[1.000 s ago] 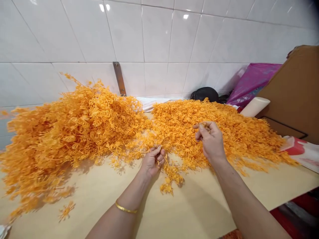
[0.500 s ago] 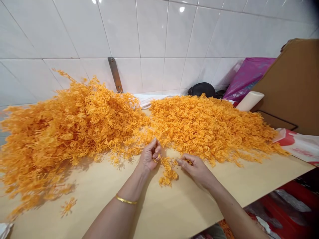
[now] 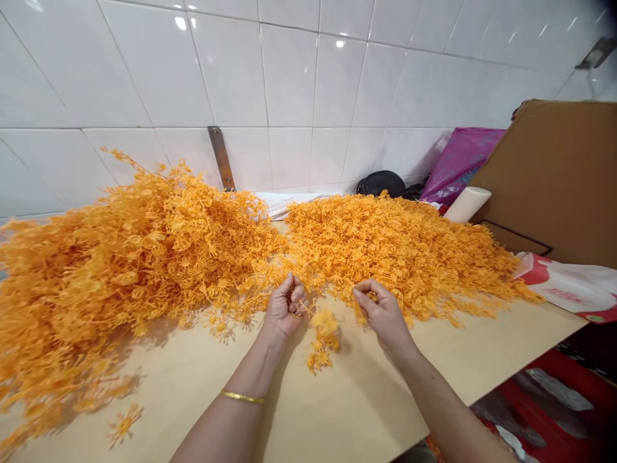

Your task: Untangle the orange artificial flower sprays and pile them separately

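My left hand [image 3: 288, 307] is closed, palm turned up, with the thin stem of an orange plastic flower sprig [image 3: 304, 308] in its curled fingers. To its right, my right hand [image 3: 383, 315] has thumb and forefinger pressed together at the edge of the right-hand pile; whether a small piece is between them I cannot make out. Between the hands an orange flower piece [image 3: 324, 321] is blurred by motion. Just below it, a small clump of orange pieces [image 3: 319, 359] lies on the tan tabletop [image 3: 337, 418].
A tall tangled heap of orange sprigs [image 3: 120, 257] covers the left, and a lower pile of orange pieces [image 3: 409, 251] spreads on the right. A single flower [image 3: 124, 424] lies at front left. A cardboard box [image 3: 559, 180], white roll [image 3: 467, 204] and red-white bag [image 3: 569, 283] stand at right.
My right hand has moved slightly up and away from my left hand. An orange piece between the hands is now blurred above the clump. The view has tilted up a little.
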`<state>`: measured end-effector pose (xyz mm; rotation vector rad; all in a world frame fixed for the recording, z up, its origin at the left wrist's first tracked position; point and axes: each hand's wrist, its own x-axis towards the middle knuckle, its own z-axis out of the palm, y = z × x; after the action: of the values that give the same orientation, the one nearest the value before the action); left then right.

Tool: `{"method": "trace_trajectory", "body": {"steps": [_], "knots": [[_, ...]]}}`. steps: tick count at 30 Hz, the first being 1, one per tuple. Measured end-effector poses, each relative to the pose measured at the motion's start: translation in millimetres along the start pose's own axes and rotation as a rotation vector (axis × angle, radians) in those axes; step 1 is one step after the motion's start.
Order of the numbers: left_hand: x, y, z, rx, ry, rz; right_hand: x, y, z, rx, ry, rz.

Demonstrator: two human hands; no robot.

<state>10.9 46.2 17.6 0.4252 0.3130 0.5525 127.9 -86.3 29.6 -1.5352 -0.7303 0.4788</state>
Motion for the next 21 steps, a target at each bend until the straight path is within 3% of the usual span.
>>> {"method": "trace_trajectory", "body": {"steps": [3, 8, 12, 14, 18, 21], "knots": [[1, 1, -1.4, -0.017, -0.012, 0.01, 3, -3, -13, 0.055, 0.028, 0.071], [1, 2, -0.9, -0.019, -0.014, 0.017, 0, -4, -17, 0.091, 0.045, 0.065], [1, 2, -1.7, -0.011, -0.014, 0.007, -1, -4, -17, 0.041, -0.046, 0.056], [1, 2, -1.4, -0.002, -0.01, 0.005, -1, -5, -18, -0.106, -0.052, -0.012], [1, -1, 1.5, 0.024, 0.013, 0.002, -8, -14, -19, -0.527, 0.032, -0.297], [1, -3, 2.5, 0.064, 0.044, 0.013, -20, -24, -14, -0.501, -0.175, -0.399]]}}
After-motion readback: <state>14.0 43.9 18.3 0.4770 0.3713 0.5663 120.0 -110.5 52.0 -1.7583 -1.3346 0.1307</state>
